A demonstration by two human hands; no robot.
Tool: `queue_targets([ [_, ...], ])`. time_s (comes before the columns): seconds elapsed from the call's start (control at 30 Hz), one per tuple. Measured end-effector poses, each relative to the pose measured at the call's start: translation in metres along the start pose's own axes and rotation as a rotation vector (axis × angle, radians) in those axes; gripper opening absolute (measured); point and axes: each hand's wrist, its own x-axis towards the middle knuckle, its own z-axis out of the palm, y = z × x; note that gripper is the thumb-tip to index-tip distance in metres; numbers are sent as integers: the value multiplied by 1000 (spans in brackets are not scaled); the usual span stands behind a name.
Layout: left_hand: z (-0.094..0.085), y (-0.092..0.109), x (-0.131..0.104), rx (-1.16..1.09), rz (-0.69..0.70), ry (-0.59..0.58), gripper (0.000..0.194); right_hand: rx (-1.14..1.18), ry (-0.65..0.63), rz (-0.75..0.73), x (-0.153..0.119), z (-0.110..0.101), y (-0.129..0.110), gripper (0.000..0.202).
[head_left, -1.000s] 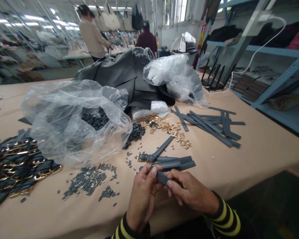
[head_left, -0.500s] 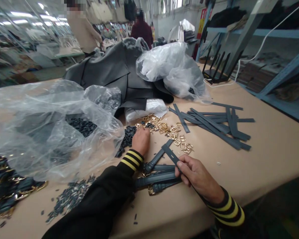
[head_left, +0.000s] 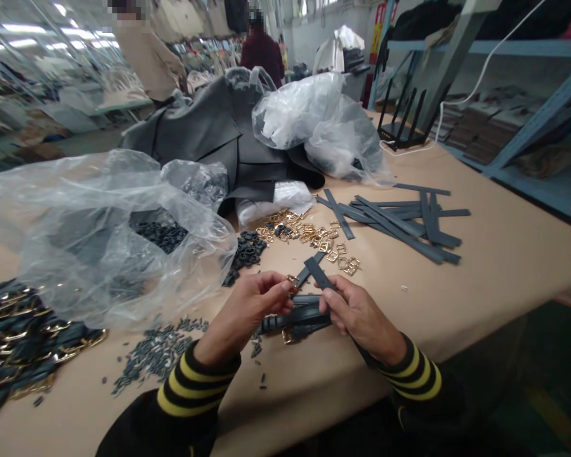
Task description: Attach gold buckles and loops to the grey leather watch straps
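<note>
Between thumb and fingers, my left hand pinches a gold buckle. Just to its right, my right hand grips a dark strap, whose flat end points up and left towards the buckle without touching it. Beneath both hands lie several finished-looking straps with gold buckles, partly hidden. Loose gold buckles are scattered beyond the hands, beside a heap of small black loops. More flat dark straps lie crossed at the right.
Clear plastic bags cover the left of the table. Small dark pieces and buckled straps lie at front left. Dark sheets, a white bag and a router stand behind. Two people are in the background.
My left hand has come back from the pile of loops and buckles towards my right hand, now with a gold buckle in its fingers. My right hand still holds the strap. The view has shifted slightly.
</note>
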Motion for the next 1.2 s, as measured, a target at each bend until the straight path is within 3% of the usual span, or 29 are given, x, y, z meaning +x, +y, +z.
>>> queue_targets([
  [0.13,13,-9,-24,-80,-42,-47,20,-109,-28,-139,-5,14,-6,16],
  [0.3,22,-19,-41,-2,108,0,23,-86,-103,-137,-15,20,-8,17],
  [0.37,24,-19,-49,80,171,45,24,-38,-109,-103,-19,21,-5,19],
  [0.53,27,-6,-63,285,256,107,20,164,-113,139,-29,27,1,14],
  [0.67,27,0,-63,279,258,137,17,183,-165,101,-35,27,3,10],
  [0.77,23,-2,-60,188,231,214,16,226,-242,33,-40,22,5,14],
  [0.87,19,-7,-59,22,181,221,17,261,-323,20,-44,14,7,15],
  [1.07,17,-15,-61,-397,36,28,17,288,-388,-9,-44,9,5,16],
  [1.2,28,-22,-62,-558,-77,-113,18,278,-403,-43,-44,11,3,15],
])
